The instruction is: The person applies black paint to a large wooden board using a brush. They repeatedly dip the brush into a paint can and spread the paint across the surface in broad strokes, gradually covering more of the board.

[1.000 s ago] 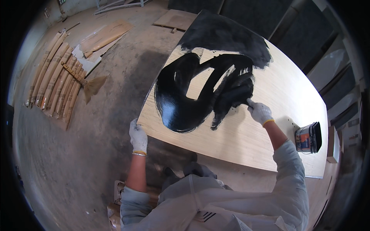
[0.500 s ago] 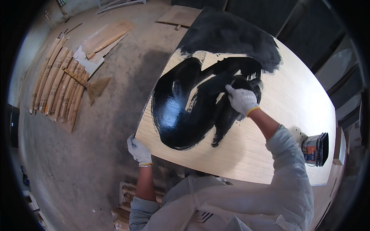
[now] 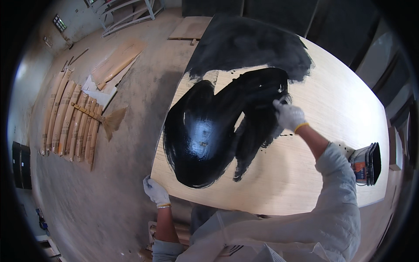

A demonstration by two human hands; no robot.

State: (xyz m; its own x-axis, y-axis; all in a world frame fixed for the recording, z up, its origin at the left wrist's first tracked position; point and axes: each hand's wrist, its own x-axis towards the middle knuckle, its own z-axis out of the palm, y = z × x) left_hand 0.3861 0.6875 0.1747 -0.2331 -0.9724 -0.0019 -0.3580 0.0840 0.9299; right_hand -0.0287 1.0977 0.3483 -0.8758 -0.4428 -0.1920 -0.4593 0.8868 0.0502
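A large pale wood-grain panel [image 3: 336,100] lies before me. Glossy wet black paint [image 3: 183,153] covers its left middle in broad strokes, and a duller black patch [image 3: 248,41] spans its far end. My left hand [image 3: 156,192], in a white knit glove, is closed on the panel's near left corner. Also gloved, my right hand [image 3: 290,116] is closed at the right edge of the wet paint. Motion blurs its fingers, and whatever they hold cannot be made out. Toward the panel's right edge stands a paint bucket [image 3: 365,166] with a dark rim and a coloured label.
On the concrete floor at left lie several long brown-wrapped bundles [image 3: 65,118], with a straw broom [image 3: 114,122] across them. Flat cardboard [image 3: 115,59] lies beyond. A metal frame [image 3: 131,19] stands far back. Large dark boards [image 3: 275,15] are behind the panel.
My right hand has moved a little right and down across the panel. Black paint now fills most of the bare gaps between the strokes. My left hand keeps the corner; the view has shifted.
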